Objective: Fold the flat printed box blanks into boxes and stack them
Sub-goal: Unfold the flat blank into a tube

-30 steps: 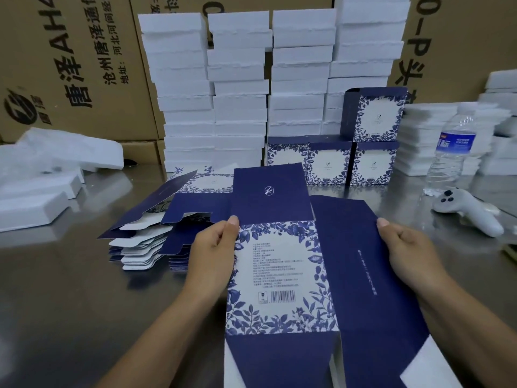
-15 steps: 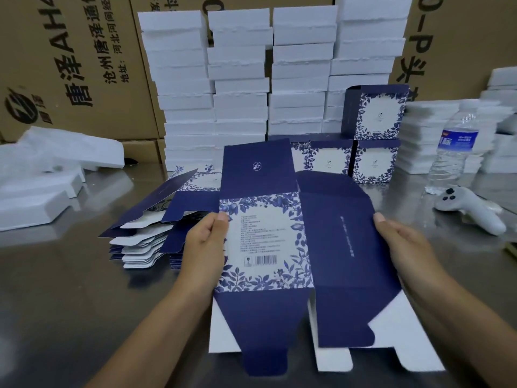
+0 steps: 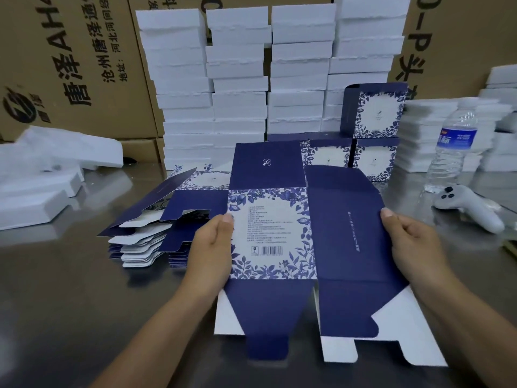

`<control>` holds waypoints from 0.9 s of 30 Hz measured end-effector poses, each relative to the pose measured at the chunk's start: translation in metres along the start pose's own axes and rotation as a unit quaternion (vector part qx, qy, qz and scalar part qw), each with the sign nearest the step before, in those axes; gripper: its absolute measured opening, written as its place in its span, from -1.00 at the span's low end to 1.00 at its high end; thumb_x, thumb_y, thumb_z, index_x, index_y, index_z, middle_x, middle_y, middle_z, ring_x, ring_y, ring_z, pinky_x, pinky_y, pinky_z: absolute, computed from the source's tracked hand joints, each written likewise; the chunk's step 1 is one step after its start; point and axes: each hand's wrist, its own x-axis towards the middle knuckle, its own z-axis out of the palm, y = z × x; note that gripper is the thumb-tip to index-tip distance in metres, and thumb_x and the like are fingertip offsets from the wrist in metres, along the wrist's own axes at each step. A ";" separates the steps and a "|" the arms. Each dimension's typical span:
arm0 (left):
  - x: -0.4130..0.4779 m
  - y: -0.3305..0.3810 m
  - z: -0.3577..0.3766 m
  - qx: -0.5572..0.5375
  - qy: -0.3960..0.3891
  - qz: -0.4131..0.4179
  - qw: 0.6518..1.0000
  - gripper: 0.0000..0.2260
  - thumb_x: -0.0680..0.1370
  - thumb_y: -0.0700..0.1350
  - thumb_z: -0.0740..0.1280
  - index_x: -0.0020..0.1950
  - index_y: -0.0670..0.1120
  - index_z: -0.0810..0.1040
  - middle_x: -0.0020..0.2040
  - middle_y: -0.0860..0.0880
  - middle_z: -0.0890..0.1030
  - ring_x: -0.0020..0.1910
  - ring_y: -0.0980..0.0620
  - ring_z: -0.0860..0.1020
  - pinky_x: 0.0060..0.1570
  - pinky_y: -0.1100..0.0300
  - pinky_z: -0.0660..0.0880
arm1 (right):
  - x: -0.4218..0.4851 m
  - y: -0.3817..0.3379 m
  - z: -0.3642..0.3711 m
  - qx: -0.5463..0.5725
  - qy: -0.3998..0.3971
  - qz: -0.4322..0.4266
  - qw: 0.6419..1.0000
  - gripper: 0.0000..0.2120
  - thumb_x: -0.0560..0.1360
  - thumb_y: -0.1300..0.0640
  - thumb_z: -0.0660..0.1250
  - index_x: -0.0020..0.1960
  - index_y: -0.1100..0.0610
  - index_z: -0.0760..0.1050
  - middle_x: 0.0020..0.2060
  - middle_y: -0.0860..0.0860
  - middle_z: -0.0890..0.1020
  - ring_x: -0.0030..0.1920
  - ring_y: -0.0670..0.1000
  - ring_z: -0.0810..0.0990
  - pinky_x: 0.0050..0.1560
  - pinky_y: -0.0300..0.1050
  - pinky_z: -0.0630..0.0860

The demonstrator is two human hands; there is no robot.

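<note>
Over the table [image 3: 56,303], you held the blank [image 3: 279,228] by its side edges, left hand [image 3: 212,247] and right hand [image 3: 411,245] each pinching one. An uneven squeeze could have creased it off the scores; its lower flaps [image 3: 268,317] could have snagged the table

Two hands show, the left hand [image 3: 209,247] and the right hand [image 3: 411,242], and one opened box blank [image 3: 330,233] is held between them. One pile of flat blanks [image 3: 156,228] lies on the desk [image 3: 56,303] (its thin layers are too many to count). There are four folded boxes [image 3: 375,110]: one on top and three in the row beneath, the leftmost nearly hidden behind the blank. Four tall columns of white foam trays [image 3: 237,79] stand at the back; the lower foam stacks [image 3: 419,135] to the right cannot be counted. At least three loose foam pieces [image 3: 33,205] lie at the left. One water bottle [image 3: 453,147]. One white controller [image 3: 472,211].
</note>
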 end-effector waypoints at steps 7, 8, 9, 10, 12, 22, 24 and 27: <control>0.001 0.001 -0.002 0.021 0.059 0.042 0.997 -0.66 0.66 -0.08 0.10 -0.12 -0.28 0.51 -0.25 -0.07 0.56 -0.30 0.11 0.44 -0.33 0.40 0.35 | -0.006 -0.003 0.004 0.063 -0.066 0.036 0.995 -0.61 0.57 0.01 0.23 -0.33 0.10 0.66 -0.33 -0.02 0.69 -0.34 -0.09 0.61 -0.29 -0.24 0.53; 0.002 0.001 -0.002 0.022 0.065 0.041 0.997 -0.66 0.66 -0.09 0.10 -0.14 -0.26 0.51 -0.27 -0.03 0.56 -0.33 0.14 0.44 -0.35 0.44 0.34 | -0.006 -0.003 0.004 0.053 -0.073 0.030 0.995 -0.61 0.58 0.04 0.22 -0.32 0.13 0.65 -0.32 -0.01 0.69 -0.32 -0.06 0.61 -0.27 -0.22 0.52; 0.002 0.000 -0.003 0.020 0.065 0.036 0.997 -0.67 0.66 -0.08 0.10 -0.16 -0.24 0.51 -0.29 0.00 0.57 -0.34 0.16 0.45 -0.35 0.45 0.35 | -0.006 -0.003 0.005 0.048 -0.075 0.023 0.996 -0.62 0.58 0.06 0.21 -0.30 0.19 0.63 -0.31 0.03 0.67 -0.30 -0.02 0.59 -0.24 -0.17 0.51; 0.001 0.000 -0.003 0.017 0.062 0.029 0.998 -0.67 0.66 -0.08 0.11 -0.15 -0.22 0.53 -0.28 0.02 0.59 -0.33 0.17 0.47 -0.33 0.45 0.36 | -0.006 -0.003 0.004 0.046 -0.075 0.016 0.996 -0.62 0.59 0.06 0.20 -0.26 0.26 0.60 -0.30 0.08 0.64 -0.27 0.01 0.55 -0.20 -0.11 0.46; 0.002 -0.002 -0.003 -0.013 0.045 -0.002 0.999 -0.66 0.66 -0.05 0.12 -0.09 -0.25 0.54 -0.21 -0.03 0.61 -0.24 0.12 0.50 -0.21 0.34 0.40 | -0.006 -0.004 0.003 0.044 -0.076 0.006 0.996 -0.60 0.60 0.05 0.19 -0.18 0.37 0.53 -0.28 0.15 0.57 -0.24 0.05 0.48 -0.14 -0.05 0.37; 0.000 0.001 0.001 -0.022 0.002 -0.005 1.000 -0.67 0.66 -0.10 0.11 -0.05 -0.35 0.48 -0.08 -0.29 0.59 -0.16 0.01 0.48 -0.13 0.10 0.37 | -0.001 -0.001 -0.001 0.047 -0.028 0.014 0.998 -0.56 0.60 0.04 0.19 -0.07 0.47 0.50 -0.23 0.37 0.57 -0.22 0.05 0.44 -0.13 -0.07 0.35; 0.001 0.001 0.000 -0.023 0.011 0.006 1.000 -0.66 0.66 -0.12 0.10 -0.05 -0.40 0.44 -0.11 -0.31 0.55 -0.17 -0.01 0.44 -0.13 0.09 0.33 | -0.003 -0.002 0.001 0.067 -0.035 0.029 0.997 -0.61 0.60 0.05 0.20 -0.12 0.38 0.57 -0.23 0.24 0.66 -0.22 0.01 0.53 -0.17 -0.12 0.45; 0.002 0.002 -0.003 -0.017 0.025 0.016 0.999 -0.66 0.66 -0.14 0.09 -0.07 -0.43 0.42 -0.17 -0.21 0.51 -0.19 0.00 0.41 -0.16 0.12 0.31 | -0.004 -0.004 0.003 0.107 -0.067 0.053 0.991 -0.64 0.59 0.06 0.21 -0.28 0.13 0.64 -0.37 -0.08 0.68 -0.36 -0.13 0.61 -0.32 -0.33 0.53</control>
